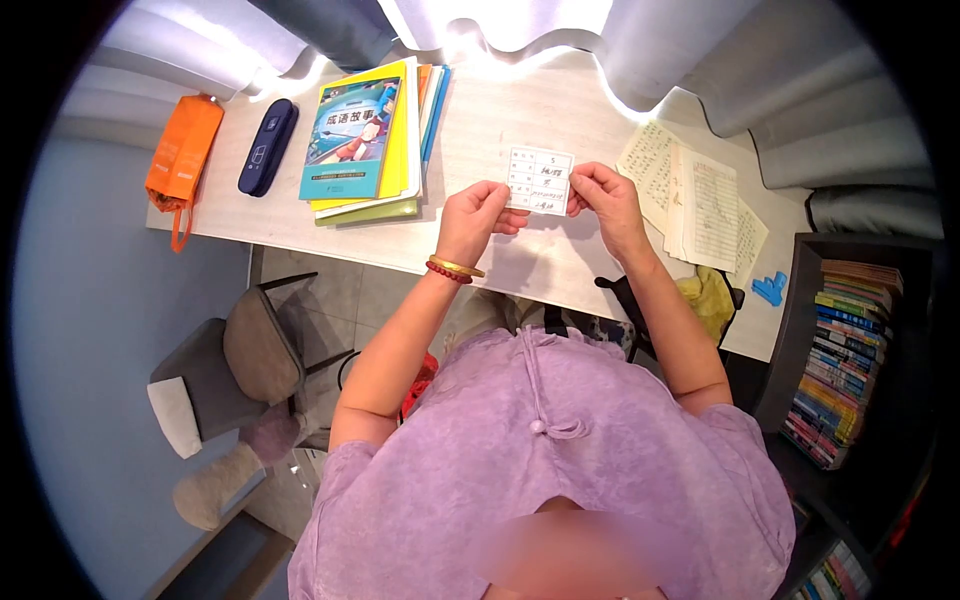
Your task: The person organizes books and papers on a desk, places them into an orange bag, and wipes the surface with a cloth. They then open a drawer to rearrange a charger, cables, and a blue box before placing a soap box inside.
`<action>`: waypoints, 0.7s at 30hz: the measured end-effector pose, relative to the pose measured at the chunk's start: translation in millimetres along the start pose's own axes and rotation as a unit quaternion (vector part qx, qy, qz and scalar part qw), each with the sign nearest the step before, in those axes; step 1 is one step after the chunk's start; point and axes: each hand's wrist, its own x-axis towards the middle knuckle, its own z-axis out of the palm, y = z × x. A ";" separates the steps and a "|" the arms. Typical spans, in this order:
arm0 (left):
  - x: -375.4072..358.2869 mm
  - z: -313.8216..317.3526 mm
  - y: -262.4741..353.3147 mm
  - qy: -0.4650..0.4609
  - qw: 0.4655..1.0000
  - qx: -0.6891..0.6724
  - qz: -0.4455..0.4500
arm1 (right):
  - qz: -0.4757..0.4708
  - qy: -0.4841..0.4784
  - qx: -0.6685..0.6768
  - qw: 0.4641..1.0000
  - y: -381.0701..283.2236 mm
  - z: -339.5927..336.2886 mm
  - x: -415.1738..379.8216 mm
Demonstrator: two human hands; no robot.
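A small white card [541, 182] with a printed grid and handwriting is held up over the desk between my two hands. My left hand [474, 218], with a gold and a red bracelet on its wrist, pinches the card's left edge. On the opposite edge, the thumb and fingers of my right hand [612, 205] grip it. Left of my left hand lies a stack of books, topped by a teal storybook [349, 140]. Handwritten sheets of paper [703, 205] lie to the right of my right hand.
A navy case [268, 148] and an orange bag [184, 155] rest at the desk's left end. On the right are a blue clip [769, 289], a yellow cloth [708, 303] and a bookshelf [786, 385]. A chair [262, 345] stands below left; curtains [690, 45] hang behind.
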 end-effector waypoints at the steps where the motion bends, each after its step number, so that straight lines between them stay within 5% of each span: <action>1: 0.1 0.4 -0.2 -0.003 1.000 -0.001 0.001 | -0.001 -0.001 -0.001 1.000 0.4 -0.8 -0.2; 21: 0.6 10.3 -3.8 0.011 1.000 0.029 -0.001 | 0.004 0.006 0.002 1.000 1.1 -10.1 -5.3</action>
